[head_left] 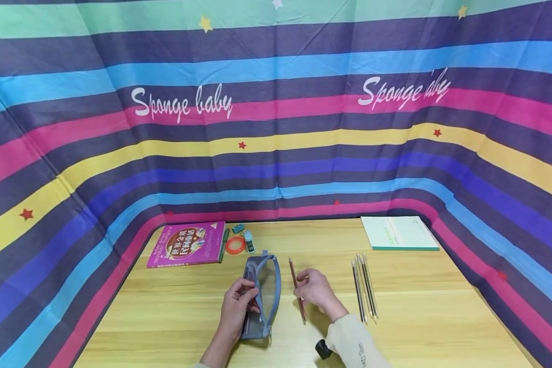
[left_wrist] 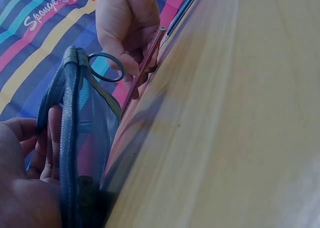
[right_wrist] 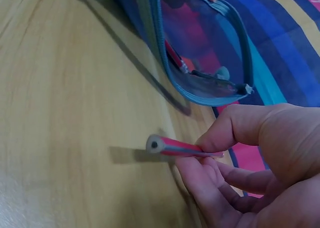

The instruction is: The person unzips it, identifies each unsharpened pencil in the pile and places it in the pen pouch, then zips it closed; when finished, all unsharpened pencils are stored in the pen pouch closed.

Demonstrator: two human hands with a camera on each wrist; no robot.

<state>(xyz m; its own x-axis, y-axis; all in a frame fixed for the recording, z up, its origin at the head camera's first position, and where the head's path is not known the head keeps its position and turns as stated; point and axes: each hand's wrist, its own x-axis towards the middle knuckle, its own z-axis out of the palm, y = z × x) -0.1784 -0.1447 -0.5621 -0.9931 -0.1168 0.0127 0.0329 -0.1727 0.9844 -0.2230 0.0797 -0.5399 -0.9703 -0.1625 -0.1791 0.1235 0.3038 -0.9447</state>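
My left hand [head_left: 236, 309] holds a blue-grey mesh pencil case [head_left: 254, 333] by its side, fingers and thumb on the zipped edge. The case stands on the table with its mouth unzipped and facing right. Through the mesh in the right wrist view, a red pencil [right_wrist: 175, 57] and a few dark items lie inside. My right hand [head_left: 318, 291] pinches another red pencil [head_left: 292, 268] between thumb and fingers, just right of the case. Its flat, unsharpened-looking end [right_wrist: 155, 144] points at the camera in the right wrist view.
Several pencils [head_left: 360, 286] lie side by side to the right. A green-edged notebook [head_left: 397, 232] is at the back right. Left of centre are a purple book [head_left: 188, 245], a green pen [head_left: 224, 245], orange tape [head_left: 235, 245], a small bottle [head_left: 249, 242] and a teal sharpener-like item [head_left: 238, 228].
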